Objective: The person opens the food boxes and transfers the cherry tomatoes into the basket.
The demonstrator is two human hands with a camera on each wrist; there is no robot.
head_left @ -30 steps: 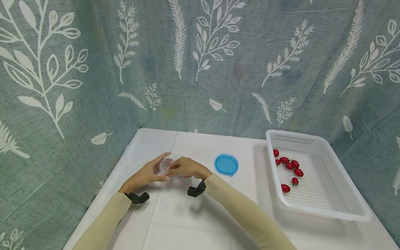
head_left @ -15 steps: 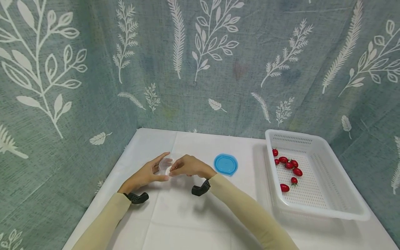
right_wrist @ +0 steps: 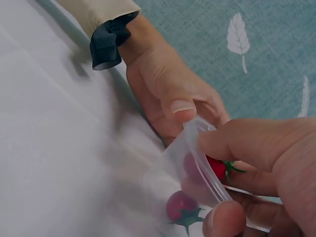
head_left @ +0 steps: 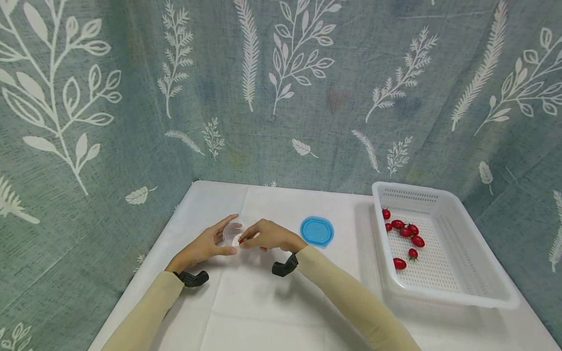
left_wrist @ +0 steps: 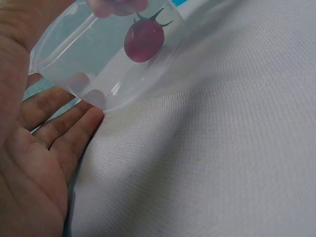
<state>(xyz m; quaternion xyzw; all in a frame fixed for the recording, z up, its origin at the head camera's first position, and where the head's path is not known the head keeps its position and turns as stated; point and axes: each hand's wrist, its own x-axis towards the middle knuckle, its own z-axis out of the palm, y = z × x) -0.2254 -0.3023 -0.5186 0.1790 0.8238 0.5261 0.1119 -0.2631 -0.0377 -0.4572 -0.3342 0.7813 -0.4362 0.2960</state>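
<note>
A clear plastic cup stands tilted at the left of the table. My left hand holds it, thumb on one side and fingers around the other. My right hand reaches over the rim and pinches a red cherry tomato with a green stem at the cup's mouth. Another cherry tomato lies lower in the cup, seen through its wall in the right wrist view. One cherry tomato shows through the clear wall in the left wrist view too.
A blue lid lies on the white tablecloth, right of the right hand. At the far right stands a white basket with several cherry tomatoes in it. A patterned curtain closes off the back and sides.
My right hand has shifted slightly to the right, and the red tomato now shows at its fingertips. The left hand and the cup stay nearly still.
</note>
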